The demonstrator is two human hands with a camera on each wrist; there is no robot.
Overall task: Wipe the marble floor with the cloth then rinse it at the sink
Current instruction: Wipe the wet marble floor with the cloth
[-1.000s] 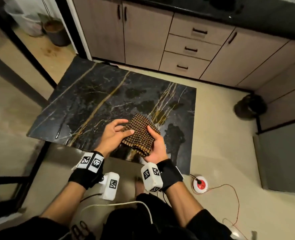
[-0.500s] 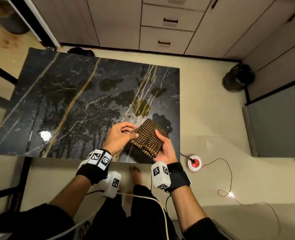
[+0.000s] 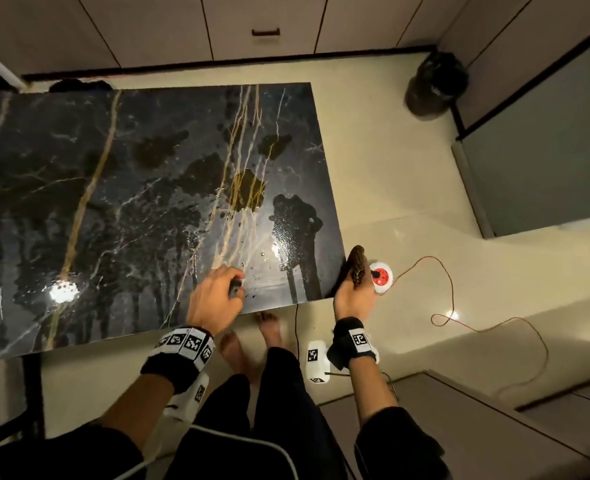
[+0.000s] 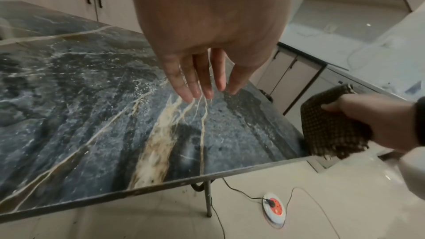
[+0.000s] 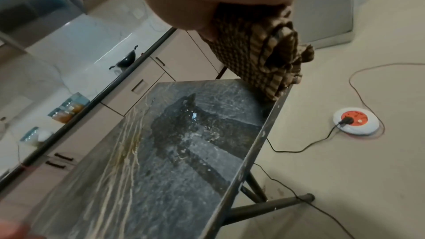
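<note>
The brown-and-tan checked woven cloth (image 4: 331,124), folded into a soft, light, probably damp wad, is gripped in the right hand (image 3: 354,292) beside the dark, gold-veined, wet marble worktop (image 3: 130,209); best held bunched. The left hand (image 3: 215,296) hovers relaxed, empty, over it. No legible writing.

text: none legible | wrist tags (image 3: 186,342): coded patterns only
</note>
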